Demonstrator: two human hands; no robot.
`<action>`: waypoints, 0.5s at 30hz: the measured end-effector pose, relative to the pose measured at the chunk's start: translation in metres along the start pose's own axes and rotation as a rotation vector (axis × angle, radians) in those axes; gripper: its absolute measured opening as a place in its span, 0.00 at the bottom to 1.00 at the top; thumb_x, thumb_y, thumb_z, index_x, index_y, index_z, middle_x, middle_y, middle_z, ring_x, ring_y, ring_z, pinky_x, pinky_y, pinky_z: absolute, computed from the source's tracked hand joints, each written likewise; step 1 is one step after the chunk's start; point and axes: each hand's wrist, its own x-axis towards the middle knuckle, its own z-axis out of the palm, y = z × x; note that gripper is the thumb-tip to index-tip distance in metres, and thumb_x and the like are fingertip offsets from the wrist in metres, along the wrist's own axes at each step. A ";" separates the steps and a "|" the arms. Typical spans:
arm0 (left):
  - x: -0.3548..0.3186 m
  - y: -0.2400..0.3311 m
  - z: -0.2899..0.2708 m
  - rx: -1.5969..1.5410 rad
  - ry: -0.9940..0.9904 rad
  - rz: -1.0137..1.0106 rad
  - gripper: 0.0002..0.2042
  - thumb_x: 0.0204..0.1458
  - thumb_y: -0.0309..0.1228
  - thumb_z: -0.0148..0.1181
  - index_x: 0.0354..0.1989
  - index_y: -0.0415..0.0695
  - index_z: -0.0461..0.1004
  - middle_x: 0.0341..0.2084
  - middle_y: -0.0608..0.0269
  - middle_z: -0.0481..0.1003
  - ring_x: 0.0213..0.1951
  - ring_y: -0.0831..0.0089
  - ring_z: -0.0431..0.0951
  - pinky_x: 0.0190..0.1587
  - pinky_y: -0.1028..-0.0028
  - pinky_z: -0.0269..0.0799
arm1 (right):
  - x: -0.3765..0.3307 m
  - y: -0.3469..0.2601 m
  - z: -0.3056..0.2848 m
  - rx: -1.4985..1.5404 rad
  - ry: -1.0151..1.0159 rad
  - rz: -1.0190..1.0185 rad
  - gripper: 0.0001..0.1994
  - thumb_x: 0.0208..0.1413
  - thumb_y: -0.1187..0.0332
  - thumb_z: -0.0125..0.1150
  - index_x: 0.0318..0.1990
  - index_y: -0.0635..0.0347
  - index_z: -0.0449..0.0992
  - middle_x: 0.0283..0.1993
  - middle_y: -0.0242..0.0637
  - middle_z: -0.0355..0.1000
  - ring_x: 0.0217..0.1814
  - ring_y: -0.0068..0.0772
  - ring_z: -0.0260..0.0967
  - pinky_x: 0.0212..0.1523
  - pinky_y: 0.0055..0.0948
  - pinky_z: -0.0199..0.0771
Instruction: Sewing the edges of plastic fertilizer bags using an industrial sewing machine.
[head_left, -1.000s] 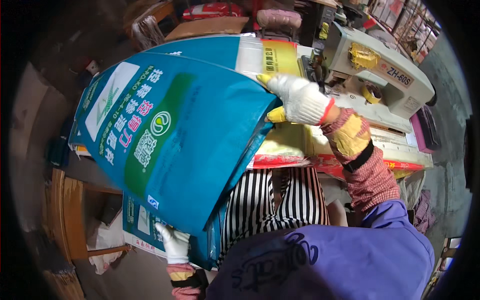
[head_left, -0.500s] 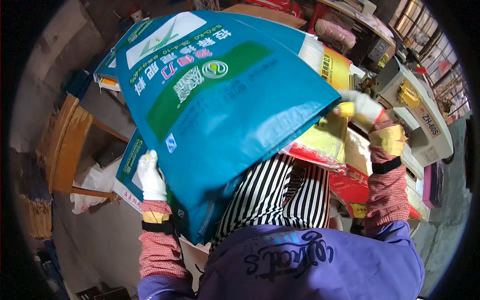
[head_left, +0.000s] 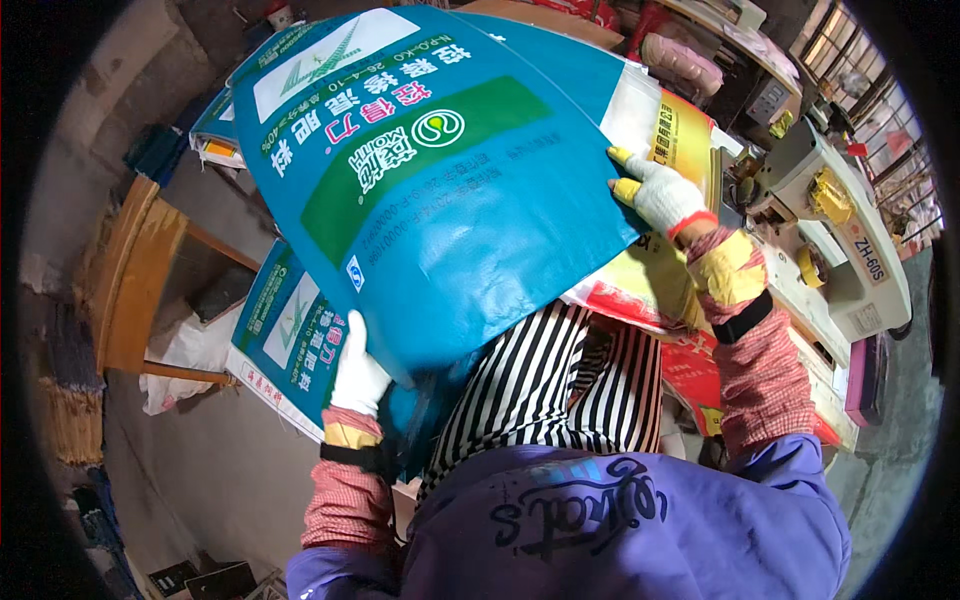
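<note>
Blue sack (head_left: 480, 220) spread between hands, near end over striped trousers (head_left: 520, 380); long axis slanted far left to near right, white panel (head_left: 335, 62) pointed away! Left edge met by left hand (head_left: 358, 370), fingers together; right edge by right hand (head_left: 665, 192), fingers narrowly parted; grip cannot be told.

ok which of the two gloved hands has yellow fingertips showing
The right hand, by the large teal bag's right edge: its glove shows yellow fingertips, while the left hand's glove looks plain white.
</note>
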 end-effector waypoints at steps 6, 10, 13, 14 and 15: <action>-0.006 0.027 0.009 -0.665 0.179 -0.365 0.15 0.58 0.36 0.48 0.47 0.40 0.66 0.39 0.63 0.71 0.37 0.77 0.69 0.43 0.78 0.65 | -0.025 -0.006 0.023 -0.071 0.194 0.124 0.22 0.54 0.53 0.50 0.57 0.43 0.65 0.42 0.54 0.67 0.45 0.52 0.68 0.45 0.41 0.68; 0.001 0.014 -0.008 -0.516 0.311 -0.229 0.12 0.57 0.36 0.48 0.40 0.39 0.69 0.31 0.66 0.72 0.31 0.79 0.70 0.36 0.78 0.66 | -0.032 -0.001 0.040 0.018 0.225 0.044 0.22 0.54 0.55 0.51 0.56 0.46 0.66 0.43 0.51 0.67 0.43 0.52 0.68 0.43 0.41 0.68; 0.001 0.018 -0.028 -0.750 0.316 -0.221 0.18 0.57 0.39 0.48 0.47 0.38 0.68 0.39 0.60 0.72 0.37 0.75 0.72 0.41 0.76 0.68 | -0.030 0.002 0.039 0.030 0.305 -0.018 0.21 0.52 0.57 0.53 0.54 0.49 0.66 0.43 0.51 0.67 0.44 0.51 0.67 0.43 0.40 0.67; -0.002 0.031 -0.038 -0.808 0.278 -0.229 0.20 0.56 0.41 0.48 0.50 0.37 0.66 0.42 0.58 0.71 0.42 0.71 0.72 0.47 0.73 0.68 | -0.031 0.002 0.038 -0.017 0.398 -0.064 0.21 0.51 0.59 0.55 0.54 0.50 0.67 0.43 0.51 0.67 0.44 0.51 0.66 0.44 0.39 0.67; -0.006 0.048 -0.045 -0.923 0.231 -0.237 0.21 0.56 0.41 0.47 0.52 0.37 0.63 0.44 0.56 0.70 0.44 0.69 0.72 0.48 0.72 0.68 | -0.034 0.001 0.035 0.038 0.541 -0.080 0.23 0.49 0.62 0.57 0.54 0.54 0.66 0.44 0.50 0.66 0.46 0.50 0.65 0.45 0.38 0.66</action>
